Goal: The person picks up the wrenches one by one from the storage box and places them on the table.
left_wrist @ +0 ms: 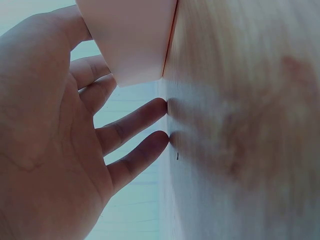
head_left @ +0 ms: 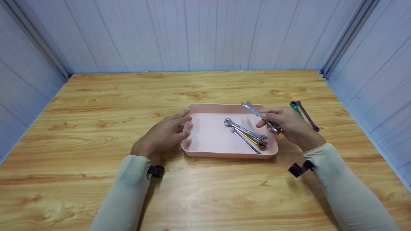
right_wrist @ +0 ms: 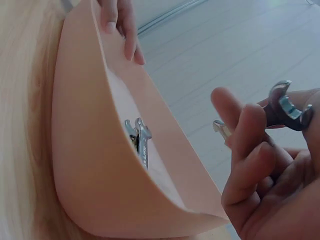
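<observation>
My right hand grips a silver wrench over the right end of a pink tray. In the right wrist view one open jaw of that wrench sticks out past the fingers. My left hand lies at the tray's left rim, several fingers reaching over the edge; in the left wrist view two extended fingers point down to the table beside the tray wall. Inside the tray, a large silver wrench overlaps a yellow wrench, with a thinner silver wrench alongside.
Right of the tray, behind my right hand, a green wrench and a purple wrench lie on the wood-grain table. Pale panel walls enclose the table at the back and both sides.
</observation>
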{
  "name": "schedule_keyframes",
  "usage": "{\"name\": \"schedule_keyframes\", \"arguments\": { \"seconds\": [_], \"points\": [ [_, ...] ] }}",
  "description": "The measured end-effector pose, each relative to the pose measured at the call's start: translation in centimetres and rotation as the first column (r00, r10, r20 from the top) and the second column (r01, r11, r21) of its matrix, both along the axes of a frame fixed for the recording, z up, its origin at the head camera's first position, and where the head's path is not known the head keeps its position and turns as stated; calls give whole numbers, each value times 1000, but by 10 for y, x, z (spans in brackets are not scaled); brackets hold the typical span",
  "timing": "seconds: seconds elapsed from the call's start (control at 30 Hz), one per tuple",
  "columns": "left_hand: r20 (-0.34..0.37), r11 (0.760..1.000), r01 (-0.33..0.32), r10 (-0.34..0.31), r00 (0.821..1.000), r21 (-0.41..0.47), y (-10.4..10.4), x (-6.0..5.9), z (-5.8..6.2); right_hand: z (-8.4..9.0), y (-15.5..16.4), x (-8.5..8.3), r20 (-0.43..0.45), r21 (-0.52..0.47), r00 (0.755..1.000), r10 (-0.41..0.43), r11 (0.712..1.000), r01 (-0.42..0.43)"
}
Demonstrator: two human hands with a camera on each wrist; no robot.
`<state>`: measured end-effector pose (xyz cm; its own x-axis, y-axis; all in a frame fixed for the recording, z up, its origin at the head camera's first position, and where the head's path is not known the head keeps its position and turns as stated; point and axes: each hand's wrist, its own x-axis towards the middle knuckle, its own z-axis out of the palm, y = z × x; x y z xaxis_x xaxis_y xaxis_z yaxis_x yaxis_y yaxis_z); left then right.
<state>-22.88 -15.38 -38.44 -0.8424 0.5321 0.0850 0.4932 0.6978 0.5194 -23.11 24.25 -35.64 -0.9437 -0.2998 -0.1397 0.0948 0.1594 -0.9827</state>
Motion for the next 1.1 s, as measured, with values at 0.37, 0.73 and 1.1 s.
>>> {"name": "schedule_keyframes", "arguments": {
  "seconds": [0.37,0.73,1.1],
  "points": [
    [11,1000,-6,6,1000,-3,0,0,-1,0,3,-1,27,-142,1000,-11,990,14],
    [15,1000,-12,13,1000,-14,1,0,0,5,8,-1,6,-169,1000,-14,985,14],
    [-5,1000,10,-10,1000,3,-1,0,-1,15,15,-1,105,-234,989,-105,964,127]
  ]
}}
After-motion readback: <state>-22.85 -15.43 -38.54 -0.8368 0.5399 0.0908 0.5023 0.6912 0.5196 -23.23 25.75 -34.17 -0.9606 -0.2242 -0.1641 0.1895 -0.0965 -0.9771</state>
